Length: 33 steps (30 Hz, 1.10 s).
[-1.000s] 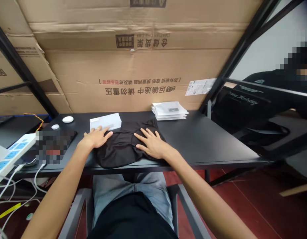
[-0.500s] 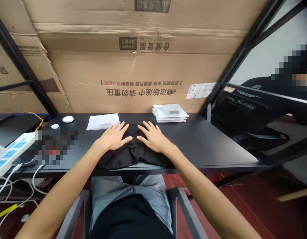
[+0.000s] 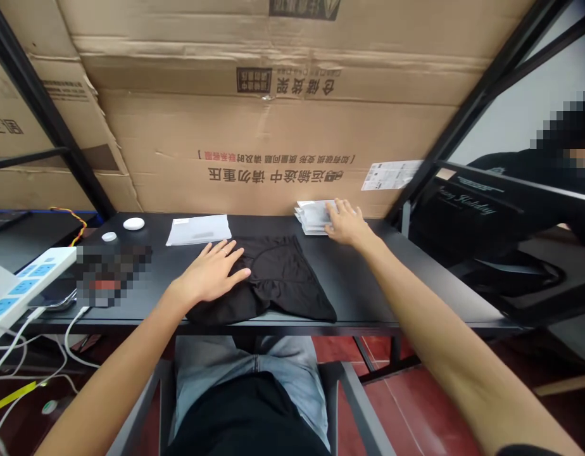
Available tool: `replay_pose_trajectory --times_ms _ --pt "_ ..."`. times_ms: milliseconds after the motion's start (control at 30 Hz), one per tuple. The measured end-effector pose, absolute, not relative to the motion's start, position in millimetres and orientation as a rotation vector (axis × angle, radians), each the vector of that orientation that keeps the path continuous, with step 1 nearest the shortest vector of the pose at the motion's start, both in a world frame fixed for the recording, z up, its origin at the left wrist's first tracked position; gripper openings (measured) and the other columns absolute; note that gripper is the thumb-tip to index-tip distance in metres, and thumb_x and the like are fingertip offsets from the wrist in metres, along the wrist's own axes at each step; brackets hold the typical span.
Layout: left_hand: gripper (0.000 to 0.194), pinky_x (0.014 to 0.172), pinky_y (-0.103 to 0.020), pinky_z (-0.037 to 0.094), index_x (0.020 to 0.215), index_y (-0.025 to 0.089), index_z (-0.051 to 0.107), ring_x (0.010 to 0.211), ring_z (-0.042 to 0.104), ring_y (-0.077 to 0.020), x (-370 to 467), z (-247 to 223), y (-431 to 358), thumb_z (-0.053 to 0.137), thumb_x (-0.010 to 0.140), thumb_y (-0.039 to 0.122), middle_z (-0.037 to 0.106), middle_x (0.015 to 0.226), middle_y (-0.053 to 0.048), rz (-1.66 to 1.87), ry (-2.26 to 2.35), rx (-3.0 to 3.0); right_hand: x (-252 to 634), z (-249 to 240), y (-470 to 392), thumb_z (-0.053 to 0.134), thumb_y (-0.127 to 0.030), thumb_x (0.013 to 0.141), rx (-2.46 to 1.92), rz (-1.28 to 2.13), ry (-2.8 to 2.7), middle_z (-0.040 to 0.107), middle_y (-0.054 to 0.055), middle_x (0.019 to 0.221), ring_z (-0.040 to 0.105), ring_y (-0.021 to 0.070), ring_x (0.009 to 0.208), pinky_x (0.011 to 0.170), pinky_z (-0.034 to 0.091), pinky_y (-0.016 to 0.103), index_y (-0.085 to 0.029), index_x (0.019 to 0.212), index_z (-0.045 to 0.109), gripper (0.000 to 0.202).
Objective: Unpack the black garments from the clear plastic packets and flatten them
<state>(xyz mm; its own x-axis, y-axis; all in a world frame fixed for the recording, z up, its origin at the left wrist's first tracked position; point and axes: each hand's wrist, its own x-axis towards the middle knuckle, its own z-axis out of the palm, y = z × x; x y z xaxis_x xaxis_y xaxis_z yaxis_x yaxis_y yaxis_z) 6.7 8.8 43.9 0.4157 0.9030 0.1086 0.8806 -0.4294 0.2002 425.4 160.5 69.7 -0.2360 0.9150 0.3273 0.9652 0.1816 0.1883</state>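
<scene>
The wide-spread left hand seems to steady the black shorts while the loosely splayed right hand reaches the stacked packets, where lifting one likely needs a pinch.

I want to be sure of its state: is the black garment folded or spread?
Spread: the black garment lies flat on the desk, with wrinkles; the left hand covers part.

Garment near on desk, left hand on it, lone packet far left, packet stack far right, right hand over stack, cardboard behind.
</scene>
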Motion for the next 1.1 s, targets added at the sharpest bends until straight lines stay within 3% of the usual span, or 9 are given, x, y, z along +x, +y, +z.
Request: replay_pose_trajectory --times_ms 167,300,433,600,733,833,900,967,1100 --pt "0.088 0.14 -0.069 0.017 0.179 0.032 0.04 0.176 0.02 -0.0402 5.2 31.5 -9.9 0.035 0.107 0.083 0.027 0.188 -0.008 0.216 1.677 2.415 443.5 65.5 166.1 0.051 -0.026 0.108 -1.915 -0.495 -2.367 0.062 0.03 0.156 0.059 0.041 0.142 0.111 0.051 0.055 -0.011 0.16 0.051 0.055" --pt "0.088 0.141 -0.067 0.017 0.179 0.034 0.039 0.177 0.019 -0.0376 -8.6 23.6 -4.8 0.042 0.107 0.083 0.024 0.189 -0.008 0.255 1.652 2.436 444.5 77.1 159.6 0.045 -0.019 0.11 -1.936 -0.557 -2.299 0.073 0.028 0.132 0.07 0.0354 0.121 0.098 0.051 0.044 -0.009 0.135 0.066 0.034" --pt "0.087 0.141 -0.065 0.02 0.181 0.034 0.036 0.176 0.023 -0.0364 -18.7 22.9 -3.3 0.05 0.107 0.078 0.027 0.189 -0.01 0.364 1.614 2.48 425.4 95.5 140.6 0.038 -0.018 0.114 -1.825 -0.688 -2.131 0.074 0.025 0.119 0.07 0.0312 0.114 0.095 0.045 0.04 -0.007 0.127 0.067 0.034" --pt "0.093 0.139 -0.053 0.035 0.183 0.025 0.024 0.172 0.036 -0.0332 -5.1 41.7 -14.2 0.064 0.107 0.06 0.037 0.185 -0.016 0.842 1.626 2.549 350.4 98.1 77.1 0.048 -0.019 0.108 -1.46 -0.8 -2.162 0.075 0.022 0.125 0.064 0.0367 0.118 0.098 0.047 0.044 -0.014 0.13 0.069 0.03" --pt "0.067 0.127 -0.048 0.051 0.169 0.03 0.048 0.157 0.056 -0.0315 14.2 49.9 -21.8 0.069 0.106 0.038 0.053 0.174 -0.011 1.107 1.547 2.683 277.7 75.6 23.8 0.045 -0.014 0.11 -1.319 -0.706 -2.413 0.076 0.02 0.124 0.064 0.0361 0.118 0.101 0.047 0.045 -0.017 0.123 0.073 0.031" --pt "0.031 0.111 -0.046 0.061 0.137 0.028 0.072 0.132 0.07 -0.0302 22.0 42.6 -21.4 0.069 0.106 0.025 0.074 0.146 -0.01 1.065 1.514 2.835 250.6 58.7 5.7 0.046 -0.013 0.11 -1.284 -0.569 -2.58 0.077 0.018 0.12 0.067 0.0336 0.114 0.1 0.049 0.044 -0.018 0.122 0.074 0.03" --pt "0.016 0.098 -0.043 0.063 0.117 0.026 0.077 0.116 0.073 -0.0284 22.9 36.3 -19.4 0.066 0.107 0.02 0.081 0.125 -0.008 0.996 1.534 2.907 252.9 53.3 2.9 0.05 -0.011 0.108 -1.23 -0.464 -2.664 0.077 0.016 0.122 0.068 0.0322 0.116 0.102 0.051 0.043 -0.018 0.124 0.073 0.028" --pt "0.015 0.087 -0.04 0.062 0.108 0.025 0.077 0.109 0.073 -0.0275 21.2 32.4 -18.1 0.064 0.108 0.019 0.082 0.112 -0.007 0.945 1.573 2.941 268.9 51.9 3.7 0.054 -0.009 0.105 -1.158 -0.359 -2.702 0.076 0.015 0.132 0.068 0.0316 0.125 0.106 0.053 0.043 -0.018 0.132 0.072 0.033" --pt "0.017 0.074 -0.039 0.058 0.105 0.026 0.076 0.104 0.073 -0.0265 15.1 33.1 -18.7 0.06 0.11 0.023 0.083 0.111 -0.006 0.898 1.653 2.924 316.2 50.3 6.6 0.054 -0.008 0.103 -1.157 -0.215 -2.602 0.074 0.014 0.145 0.067 0.0304 0.135 0.111 0.057 0.044 -0.021 0.141 0.071 0.044"
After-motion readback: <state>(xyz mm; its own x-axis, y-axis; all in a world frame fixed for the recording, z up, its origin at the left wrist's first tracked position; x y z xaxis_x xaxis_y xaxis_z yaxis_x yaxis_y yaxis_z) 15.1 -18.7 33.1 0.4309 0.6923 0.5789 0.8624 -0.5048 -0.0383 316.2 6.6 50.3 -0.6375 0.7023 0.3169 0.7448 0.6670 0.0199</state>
